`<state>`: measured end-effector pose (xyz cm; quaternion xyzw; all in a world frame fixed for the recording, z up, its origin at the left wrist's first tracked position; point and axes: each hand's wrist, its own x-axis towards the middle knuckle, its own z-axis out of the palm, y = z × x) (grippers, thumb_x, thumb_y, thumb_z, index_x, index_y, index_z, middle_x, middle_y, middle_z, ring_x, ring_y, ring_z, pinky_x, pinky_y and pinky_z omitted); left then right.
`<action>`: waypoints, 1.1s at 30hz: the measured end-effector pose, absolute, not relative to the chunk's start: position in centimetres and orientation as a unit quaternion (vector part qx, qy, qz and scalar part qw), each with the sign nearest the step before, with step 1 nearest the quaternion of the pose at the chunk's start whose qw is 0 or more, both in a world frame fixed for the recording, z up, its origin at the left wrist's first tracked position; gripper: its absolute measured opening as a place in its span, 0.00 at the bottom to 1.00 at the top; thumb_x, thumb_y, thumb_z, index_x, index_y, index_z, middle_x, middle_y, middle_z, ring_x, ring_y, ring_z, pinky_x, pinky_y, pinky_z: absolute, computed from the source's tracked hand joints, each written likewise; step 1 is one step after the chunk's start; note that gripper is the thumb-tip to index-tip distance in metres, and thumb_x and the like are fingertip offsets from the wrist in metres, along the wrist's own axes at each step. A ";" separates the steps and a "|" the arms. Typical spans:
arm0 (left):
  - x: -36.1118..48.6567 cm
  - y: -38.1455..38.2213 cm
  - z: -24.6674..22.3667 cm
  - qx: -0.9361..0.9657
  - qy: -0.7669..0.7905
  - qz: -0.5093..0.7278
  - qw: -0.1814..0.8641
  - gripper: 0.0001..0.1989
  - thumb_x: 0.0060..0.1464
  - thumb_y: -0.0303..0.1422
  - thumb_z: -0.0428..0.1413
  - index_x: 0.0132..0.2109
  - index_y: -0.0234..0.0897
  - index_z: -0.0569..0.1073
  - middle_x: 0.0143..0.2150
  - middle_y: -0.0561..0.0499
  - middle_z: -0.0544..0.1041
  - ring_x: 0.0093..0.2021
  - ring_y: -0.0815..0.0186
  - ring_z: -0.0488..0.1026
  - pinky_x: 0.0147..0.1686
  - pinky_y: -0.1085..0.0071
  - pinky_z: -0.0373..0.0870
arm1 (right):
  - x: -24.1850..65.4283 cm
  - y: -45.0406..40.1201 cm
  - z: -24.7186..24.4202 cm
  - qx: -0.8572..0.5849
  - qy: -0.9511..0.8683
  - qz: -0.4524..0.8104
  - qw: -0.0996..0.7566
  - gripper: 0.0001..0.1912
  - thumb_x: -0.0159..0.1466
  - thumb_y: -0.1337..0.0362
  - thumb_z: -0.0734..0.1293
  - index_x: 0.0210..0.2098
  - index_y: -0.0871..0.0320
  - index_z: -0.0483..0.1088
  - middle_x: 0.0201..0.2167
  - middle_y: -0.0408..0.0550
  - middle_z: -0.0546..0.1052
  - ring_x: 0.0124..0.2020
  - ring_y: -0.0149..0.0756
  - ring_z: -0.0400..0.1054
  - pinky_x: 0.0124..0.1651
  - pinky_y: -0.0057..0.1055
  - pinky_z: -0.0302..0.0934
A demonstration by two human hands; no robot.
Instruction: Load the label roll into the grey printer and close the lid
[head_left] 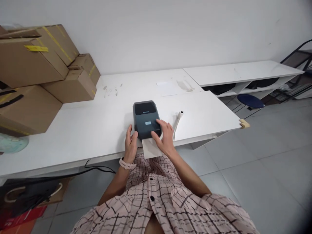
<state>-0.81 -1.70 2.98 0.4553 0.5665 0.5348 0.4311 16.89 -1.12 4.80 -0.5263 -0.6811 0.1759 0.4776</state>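
A dark grey label printer stands near the front edge of the white table, its lid down. A strip of white label paper sticks out of its front and hangs over the table edge. My left hand is beside the printer's left front corner, fingers apart and holding nothing. Over the right front of the printer lies my right hand, fingers spread, fingertips on or close to its casing. To the right, a small paper roll with a loose curled strip rests on the table.
Several cardboard boxes are stacked on the left of the white table. A white sheet lies behind the printer. A blue stool stands at right by a low shelf. Black cables hang below the table.
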 end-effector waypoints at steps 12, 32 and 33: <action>-0.2 -1.2 1.8 0.473 0.537 0.580 0.389 0.34 0.66 0.56 0.41 0.71 0.45 0.63 0.76 0.51 0.55 0.77 0.59 0.44 0.74 0.62 0.47 | 18.8 -1.6 3.8 -0.469 -0.475 0.471 0.576 0.32 0.69 0.40 0.58 0.67 0.45 0.60 0.69 0.47 0.66 0.73 0.44 0.54 0.74 0.49 0.48; -2.9 9.6 2.4 0.527 0.673 0.385 0.347 0.24 0.48 0.35 0.59 0.54 0.36 0.73 0.27 0.53 0.71 0.29 0.60 0.70 0.33 0.67 0.62 | 16.0 16.1 13.4 -0.437 -0.803 0.040 0.403 0.33 0.68 0.54 0.63 0.70 0.51 0.56 0.70 0.55 0.62 0.72 0.59 0.50 0.70 0.58 0.47; -2.9 9.8 2.5 0.536 0.679 0.374 0.333 0.23 0.48 0.34 0.58 0.53 0.36 0.73 0.28 0.53 0.71 0.30 0.60 0.70 0.33 0.67 0.62 | 15.8 15.7 12.9 -0.431 -0.837 0.051 0.334 0.32 0.67 0.58 0.64 0.69 0.53 0.57 0.66 0.56 0.68 0.68 0.59 0.58 0.67 0.57 0.52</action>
